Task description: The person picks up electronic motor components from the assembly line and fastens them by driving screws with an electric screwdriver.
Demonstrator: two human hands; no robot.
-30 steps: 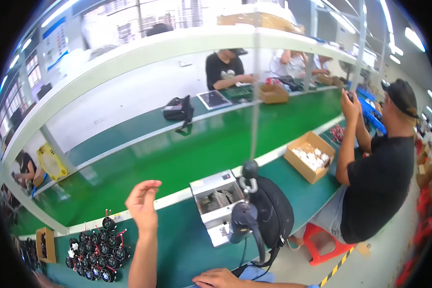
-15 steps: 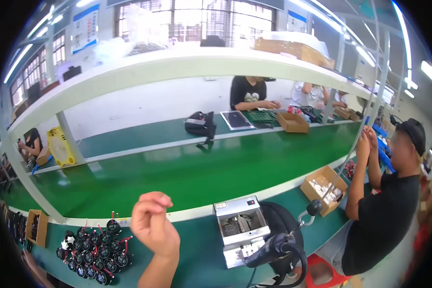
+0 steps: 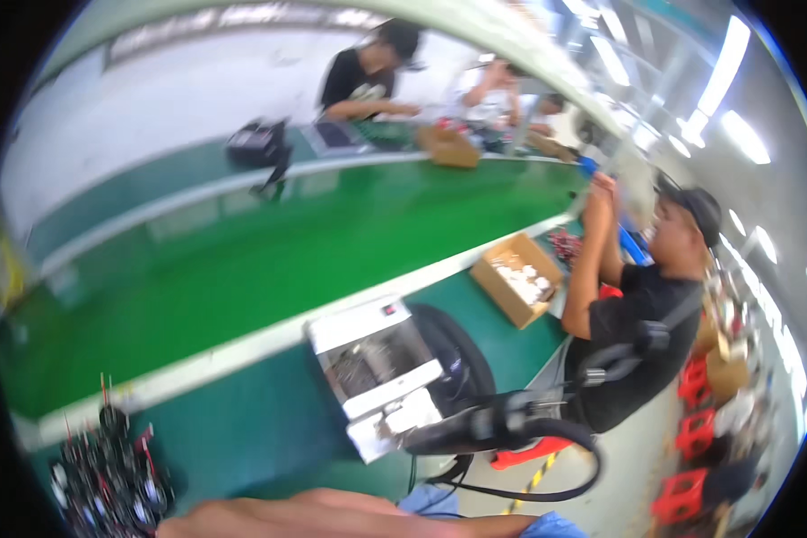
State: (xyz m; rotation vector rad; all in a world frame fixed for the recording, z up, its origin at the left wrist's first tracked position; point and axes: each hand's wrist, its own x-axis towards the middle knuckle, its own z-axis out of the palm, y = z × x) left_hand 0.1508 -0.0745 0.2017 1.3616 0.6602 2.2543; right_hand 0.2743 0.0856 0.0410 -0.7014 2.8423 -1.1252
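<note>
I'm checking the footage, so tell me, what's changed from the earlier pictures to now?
The left hand is no longer raised over the bench. Blurred bare skin now stretches along the lower edge; any hold there can't be told. The view has swung right and downward. Unmoved on the bench: the metal box, black round parts and carton of white pieces.

Parts (image 3: pixel 112 475) left, machine (image 3: pixel 372 363) right (carton (image 3: pixel 502 299) beyond)

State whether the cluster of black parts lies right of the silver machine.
No, the black parts lie to the left of the silver machine.
</note>
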